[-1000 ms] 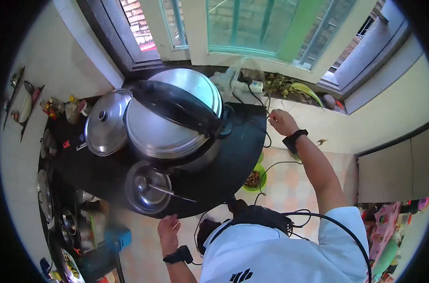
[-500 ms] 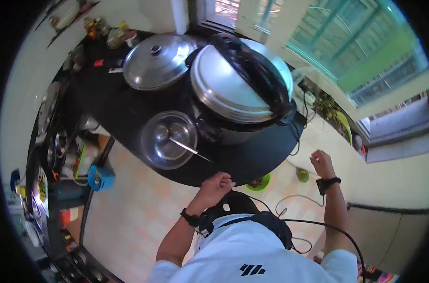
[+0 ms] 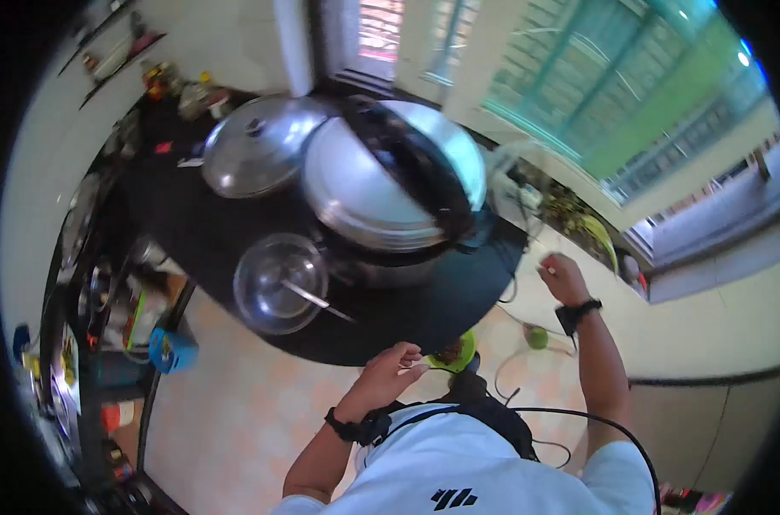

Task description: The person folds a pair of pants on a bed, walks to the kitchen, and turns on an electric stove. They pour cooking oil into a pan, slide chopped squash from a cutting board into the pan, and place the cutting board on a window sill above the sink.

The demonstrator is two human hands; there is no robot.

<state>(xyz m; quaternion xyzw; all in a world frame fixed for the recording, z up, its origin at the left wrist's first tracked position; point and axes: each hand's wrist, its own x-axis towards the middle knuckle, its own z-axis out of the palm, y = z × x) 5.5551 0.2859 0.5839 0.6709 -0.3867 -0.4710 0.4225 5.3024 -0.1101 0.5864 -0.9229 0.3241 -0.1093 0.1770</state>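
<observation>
My left hand (image 3: 386, 375) hovers just off the front edge of the black countertop (image 3: 364, 330), its fingers bent and the thumb held apart, with nothing in it. Out to the right, past the counter's rounded end, my right hand (image 3: 564, 279) hangs in the air, fingers curled in and no held thing visible. Nearest the left hand on the counter is a clear bowl (image 3: 261, 287), with a light-handled utensil (image 3: 317, 300) lying across it. Behind it stands a big pot with a silver lid (image 3: 347, 176) and a broad black band over the top. Neither hand touches these.
A domed metal lid (image 3: 266, 142) sits left of the pot. On the floor are a green bowl (image 3: 459, 354) with dark contents, a green round object (image 3: 537, 337) and loose cables. A blue bin (image 3: 174, 350) stands at left by crowded shelves. Windows line the right.
The view has shifted, so the counter and pots appear lower and further left. My right hand's fingers look more curled. My left thumb stands further out from the fingers.
</observation>
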